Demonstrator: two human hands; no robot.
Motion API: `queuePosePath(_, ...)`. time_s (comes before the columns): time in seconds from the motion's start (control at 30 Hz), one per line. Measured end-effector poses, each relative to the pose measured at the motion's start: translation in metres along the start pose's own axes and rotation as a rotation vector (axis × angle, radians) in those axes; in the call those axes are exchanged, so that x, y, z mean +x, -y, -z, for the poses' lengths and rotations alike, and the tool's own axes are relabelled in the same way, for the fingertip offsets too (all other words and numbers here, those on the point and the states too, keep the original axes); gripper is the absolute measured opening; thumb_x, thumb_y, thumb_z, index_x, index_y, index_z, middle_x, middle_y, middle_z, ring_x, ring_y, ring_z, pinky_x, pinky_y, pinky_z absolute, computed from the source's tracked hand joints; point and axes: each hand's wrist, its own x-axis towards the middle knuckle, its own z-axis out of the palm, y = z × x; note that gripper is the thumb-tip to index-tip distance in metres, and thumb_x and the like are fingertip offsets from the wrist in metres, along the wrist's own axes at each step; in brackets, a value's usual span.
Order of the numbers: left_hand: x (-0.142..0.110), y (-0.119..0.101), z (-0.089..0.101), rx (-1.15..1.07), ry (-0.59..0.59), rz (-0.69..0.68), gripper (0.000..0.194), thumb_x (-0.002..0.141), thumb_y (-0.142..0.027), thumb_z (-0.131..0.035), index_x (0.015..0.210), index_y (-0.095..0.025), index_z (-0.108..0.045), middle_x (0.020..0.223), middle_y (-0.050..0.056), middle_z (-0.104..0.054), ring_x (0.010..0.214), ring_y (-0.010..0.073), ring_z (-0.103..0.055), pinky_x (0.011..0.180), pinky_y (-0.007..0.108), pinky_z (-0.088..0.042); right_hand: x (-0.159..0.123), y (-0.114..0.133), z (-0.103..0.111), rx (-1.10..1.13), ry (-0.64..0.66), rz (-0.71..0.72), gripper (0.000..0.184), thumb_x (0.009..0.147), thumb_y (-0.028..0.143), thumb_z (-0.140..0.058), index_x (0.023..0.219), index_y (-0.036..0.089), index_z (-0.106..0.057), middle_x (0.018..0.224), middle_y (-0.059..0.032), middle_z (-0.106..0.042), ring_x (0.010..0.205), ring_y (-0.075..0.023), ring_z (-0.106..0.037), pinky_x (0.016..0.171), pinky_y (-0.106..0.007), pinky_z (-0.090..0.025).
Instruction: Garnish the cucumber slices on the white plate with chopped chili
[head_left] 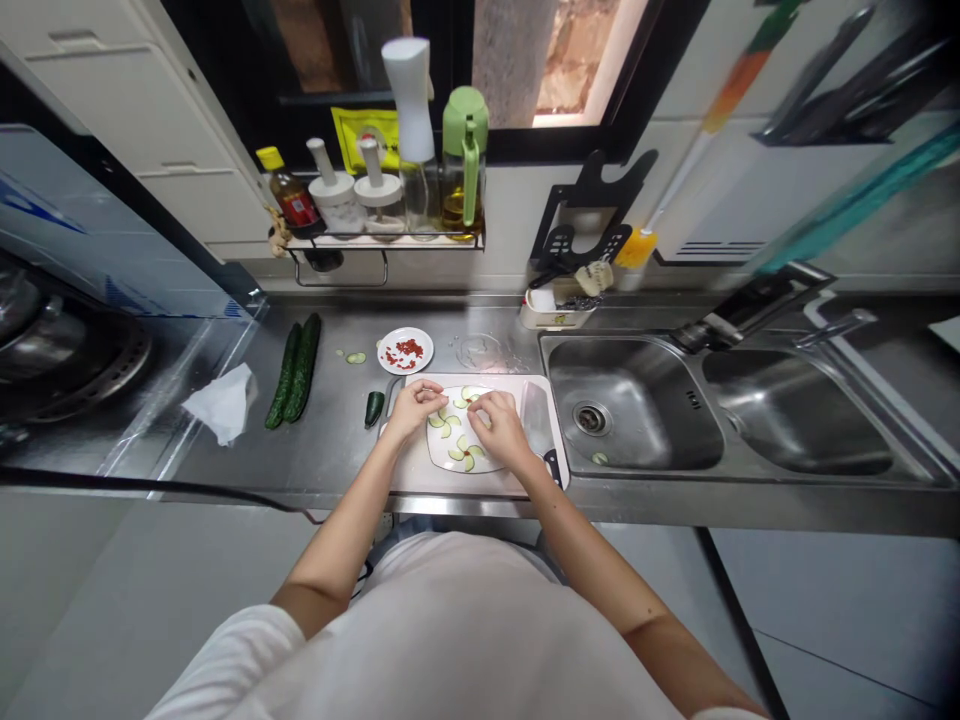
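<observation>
A white plate (pixel 433 455) lies on a pale cutting board (pixel 405 480). Thin cucumber slices (pixel 466 453) are laid on it in several pinwheels, some with a red bit at the centre. My left hand (pixel 415 410) is over the plate's left edge, thumb and fingertips pinched together beside the left pinwheel. Over the right side, my right hand (pixel 502 430) has its fingers curled and pinched close to the upper pinwheel, hiding part of the plate. Whatever is between the fingertips is too small to make out. Behind the board stands a small white dish (pixel 388 362) of chopped red pieces (pixel 406 351).
A knife (pixel 535 415) rests along the board's right side. To the left lie two cucumbers (pixel 294 370), a cucumber end (pixel 373 408) and a white cloth (pixel 225 402). A double sink (pixel 637 400) is at right. Bottles fill a wall rack (pixel 390 240).
</observation>
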Motion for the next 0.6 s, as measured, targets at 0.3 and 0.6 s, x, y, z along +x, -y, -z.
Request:
queuePosePath(0.3,-0.011,-0.005,-0.002,0.092,0.121,-0.076,0.035,0.063,-0.033,-0.084,0.087,-0.015,-0.065,0.07,0.0,-0.067,0.065,0.0117,-0.064,0.062,0.023,-0.048,0.014,0.011,0.0,-0.026,0.003,0.105,0.013,0.092,0.023,-0.055,0.095,0.021,-0.068,0.098,-0.0082,-0.061,0.105,-0.0264,-0.046,0.093,-0.041,-0.042)
queuePosePath(0.6,-0.016,-0.004,-0.003,0.116,0.155,-0.067,0.033,0.063,-0.03,-0.084,0.087,-0.015,-0.066,0.075,0.002,-0.069,0.069,0.0126,-0.065,0.064,0.023,-0.048,0.013,0.015,0.002,-0.078,0.066,0.11,0.015,0.094,0.026,-0.056,0.093,0.02,-0.07,0.103,-0.0098,-0.06,0.107,-0.0267,-0.046,0.092,-0.041,-0.043)
